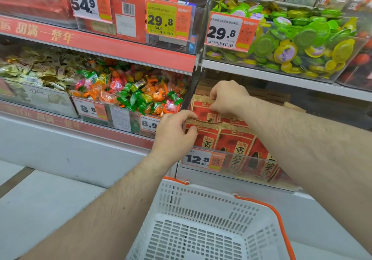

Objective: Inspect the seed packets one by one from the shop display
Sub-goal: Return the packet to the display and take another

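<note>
both hands in the seed packet bin on the lower shelf, right bay. left hand pinches the top edge of the front-left packet between thumb and curled fingers; packet upright in the front row, behind the clear bin front. right hand reaches further back, fingers curled down on the top edge of a rear packet, pinching it; that packet stands behind and above the front one. more red-and-tan packets stand just beside the front one, to the right, tilted slightly. price tag 12.8 is clipped on the bin front, below the left hand. white basket with orange handle sits below both forearms, near the shelf base. left bay, same level: bin of mixed wrapped candies, orange, green, pink, with tags 8.8 and 8.9. upper right shelf: clear bin of green and yellow round cups, tag 29.8.
</note>
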